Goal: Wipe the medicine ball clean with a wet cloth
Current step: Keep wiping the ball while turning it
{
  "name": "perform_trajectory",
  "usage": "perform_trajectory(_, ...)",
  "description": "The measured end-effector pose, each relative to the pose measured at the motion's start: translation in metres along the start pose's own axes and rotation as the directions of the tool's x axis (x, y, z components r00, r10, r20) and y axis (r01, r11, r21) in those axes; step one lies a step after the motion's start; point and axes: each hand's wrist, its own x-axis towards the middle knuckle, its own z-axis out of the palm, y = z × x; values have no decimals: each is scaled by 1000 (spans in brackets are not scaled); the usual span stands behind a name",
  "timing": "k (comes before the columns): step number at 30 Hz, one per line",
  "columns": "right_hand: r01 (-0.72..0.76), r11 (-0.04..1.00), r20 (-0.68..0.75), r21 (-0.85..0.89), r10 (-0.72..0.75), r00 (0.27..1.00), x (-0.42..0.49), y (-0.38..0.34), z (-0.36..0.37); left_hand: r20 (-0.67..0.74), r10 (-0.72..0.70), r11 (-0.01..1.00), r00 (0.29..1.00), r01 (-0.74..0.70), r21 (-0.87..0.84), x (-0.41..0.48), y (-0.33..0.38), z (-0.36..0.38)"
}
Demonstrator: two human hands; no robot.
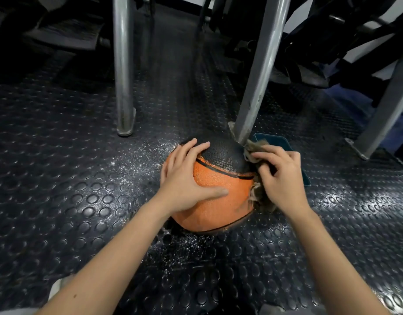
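Rubber floor [70,178], dark and studded with round bumps, lay under everything I was working on. Left of the medicine ball [218,208] and beyond it, a round steel post [124,64] stood upright on the floor. Pale specks [150,153] were scattered over the rubber just left of the ball, and more lay in front of it.

My left hand [187,176] lay flat on the ball's left shoulder, fingers spread wide and reaching up onto its top, thumb stretched across the near face. It pressed on the ball without gripping anything.

The ball itself sat on the floor. Its near part was orange and its far top was black, with a thin dark seam between the two.

Against the ball's right side I held a brownish cloth [261,197], bunched up. My right hand [280,178] had its fingers curled over the cloth and pressed it to the surface, with frayed edges showing above and below my fingers.

Just behind the ball, a square steel post [257,76] rose at a slant. A flat teal pad [279,143] lay on the floor beside the ball's right side, partly hidden under my right hand. Well to the right of the ball, another slanted post [385,110] met the floor.
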Motion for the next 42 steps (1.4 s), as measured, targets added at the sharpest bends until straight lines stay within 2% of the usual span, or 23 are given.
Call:
perform_trajectory(3, 220, 972, 44, 89, -224, 974, -5, -29, 11, -21, -4, 1000, 1000, 4, 14, -1, -2, 2)
perform_trajectory(5, 274, 957, 71, 98, -281, 957, -7, -34, 16, -25, 9, 1000, 1000, -9, 10, -1, -3, 3)
perform_trajectory(7, 189, 979, 57, 76, -194, 979, -2, -20, 19, -19, 13, 1000, 1000, -13, 26, -1, -1, 4)
perform_trajectory(11, -113, 990, 66, 89, 108, 992, 9, 11, 16, -2, 20, 999, 1000, -20, 34, -3, -1, 7)
perform_trajectory(13, -131, 986, 60, 107, 125, 990, 9, 7, 14, -19, 22, 999, 1000, -21, 26, -4, -2, 7)
perform_trajectory(15, -44, 994, 53, 103, 39, 998, 6, -14, 14, -41, 1, 1000, 999, 0, 23, -4, -2, 7)
perform_trajectory(18, 214, 971, 110, 105, -225, 968, -6, -46, 20, -63, 5, 1000, 998, -4, 16, -4, -5, 8)
perform_trajectory(20, 278, 959, 123, 52, -283, 951, -5, -46, 20, -64, 20, 999, 998, -18, 28, -4, -5, 9)
perform_trajectory(24, -42, 995, 112, 85, 33, 993, 12, -12, 9, -47, 36, 998, 998, -34, 44, -7, -3, 12)
perform_trajectory(26, -107, 989, 109, 106, 95, 989, 12, -13, 6, -49, 51, 997, 997, -48, 56, -8, -2, 14)
perform_trajectory(27, -80, 991, 104, 105, 69, 992, 9, -21, 7, -58, 52, 997, 997, -49, 56, -7, -2, 14)
perform_trajectory(29, 65, 990, 113, 127, -80, 990, 1, -41, 13, -78, 45, 998, 996, -41, 46, -6, -4, 13)
perform_trajectory(31, 222, 965, 162, 137, -243, 956, -9, -55, 19, -82, 31, 999, 996, -28, 41, -6, -6, 12)
perform_trajectory(32, 250, 960, 176, 130, -270, 947, -9, -55, 20, -76, 28, 999, 997, -25, 39, -6, -7, 11)
perform_trajectory(33, 226, 967, 169, 119, -244, 955, -5, -50, 18, -69, 27, 999, 997, -25, 36, -7, -7, 11)
perform_trajectory(35, 80, 990, 119, 115, -94, 988, 6, -28, 14, -47, 34, 999, 998, -32, 37, -8, -5, 10)
perform_trajectory(38, -111, 981, 112, 160, 94, 989, 12, -5, 8, -23, 44, 998, 999, -43, 49, -8, 0, 13)
perform_trajectory(40, -106, 987, 117, 124, 91, 989, 7, -12, 9, -45, 39, 998, 998, -37, 54, -8, -1, 13)
perform_trajectory(42, -8, 993, 103, 119, -5, 995, -1, -26, 11, -75, 23, 999, 997, -20, 34, -7, -4, 12)
